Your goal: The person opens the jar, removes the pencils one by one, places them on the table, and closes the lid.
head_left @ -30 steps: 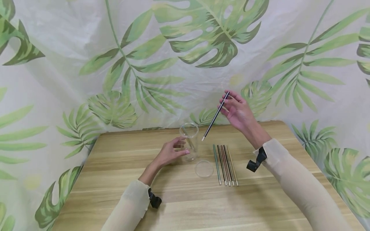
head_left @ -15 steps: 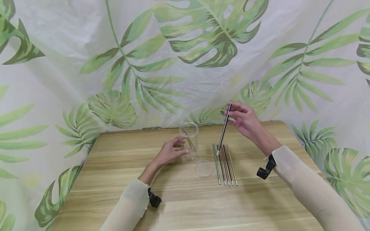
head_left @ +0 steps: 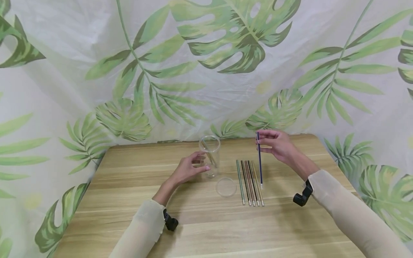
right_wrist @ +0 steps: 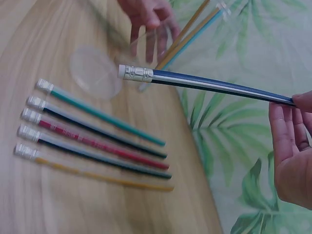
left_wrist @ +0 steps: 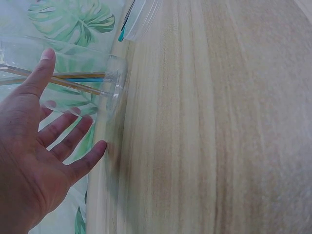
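Observation:
My right hand (head_left: pixel 275 145) pinches a dark blue pencil (head_left: pixel 260 161) with a silver stripe near its upper end. The pencil hangs nearly upright, eraser end down, just right of a row of pencils (right_wrist: pixel 97 141): green, dark, red, dark and yellow. Spread, fairly straight fingers show on my left hand (left_wrist: pixel 44 161), which stands at the left side of a clear plastic cup (head_left: pixel 215 157); thumb and fingertips overlap the cup's wall in the head view. Inside the upright cup lean gold pencils (left_wrist: pixel 78 87) and a blue one (left_wrist: pixel 85 79).
A clear round lid (head_left: pixel 226 187) lies flat between the cup and the row, towards the front. The wooden table (head_left: pixel 200 233) ends at a leaf-patterned curtain (head_left: pixel 180 71) close behind the cup.
My right hand has moved right and down, carrying the pencil from near the cup across the row to its right side. The pencil has swung more upright. My left hand stays by the cup.

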The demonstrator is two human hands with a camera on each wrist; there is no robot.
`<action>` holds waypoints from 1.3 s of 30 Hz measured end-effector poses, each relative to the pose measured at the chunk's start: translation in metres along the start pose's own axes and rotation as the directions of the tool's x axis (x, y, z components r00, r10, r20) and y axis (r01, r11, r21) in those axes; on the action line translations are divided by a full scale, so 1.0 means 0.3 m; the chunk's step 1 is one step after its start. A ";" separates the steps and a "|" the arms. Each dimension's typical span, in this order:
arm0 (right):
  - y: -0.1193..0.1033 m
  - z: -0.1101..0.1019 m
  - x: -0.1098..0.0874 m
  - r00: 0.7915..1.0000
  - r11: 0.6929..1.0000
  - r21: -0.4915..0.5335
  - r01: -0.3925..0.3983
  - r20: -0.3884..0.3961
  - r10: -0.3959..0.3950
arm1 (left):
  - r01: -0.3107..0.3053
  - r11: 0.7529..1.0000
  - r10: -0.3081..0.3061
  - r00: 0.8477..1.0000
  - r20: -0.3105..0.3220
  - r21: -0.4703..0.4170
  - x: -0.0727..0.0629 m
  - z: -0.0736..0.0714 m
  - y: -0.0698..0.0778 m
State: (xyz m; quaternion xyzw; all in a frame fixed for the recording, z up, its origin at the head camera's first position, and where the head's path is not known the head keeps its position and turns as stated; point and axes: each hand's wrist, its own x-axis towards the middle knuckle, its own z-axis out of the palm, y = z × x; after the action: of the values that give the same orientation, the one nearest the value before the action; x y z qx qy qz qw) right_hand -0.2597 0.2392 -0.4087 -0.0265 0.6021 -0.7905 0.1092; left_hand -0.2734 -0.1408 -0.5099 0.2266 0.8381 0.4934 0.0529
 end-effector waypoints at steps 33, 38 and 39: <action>0.249 -0.185 -0.007 0.975 0.968 -0.137 -0.212 -0.099 0.200 | 0.005 1.000 -0.006 1.000 0.003 0.017 0.008 -0.002 0.002; 0.276 -0.190 0.005 0.973 0.963 -0.159 -0.217 -0.116 0.200 | 0.003 1.000 -0.003 1.000 0.004 0.010 0.007 -0.002 -0.001; 0.281 -0.189 0.007 0.972 0.961 -0.166 -0.219 -0.121 0.201 | 0.003 1.000 -0.003 1.000 0.004 0.009 0.006 -0.002 -0.001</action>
State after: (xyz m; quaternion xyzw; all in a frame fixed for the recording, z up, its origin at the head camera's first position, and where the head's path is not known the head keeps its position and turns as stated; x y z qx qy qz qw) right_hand -0.2596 0.2712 -0.5050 0.0688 0.6746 -0.7177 0.1585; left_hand -0.2753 -0.1405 -0.5096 0.2265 0.8407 0.4888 0.0544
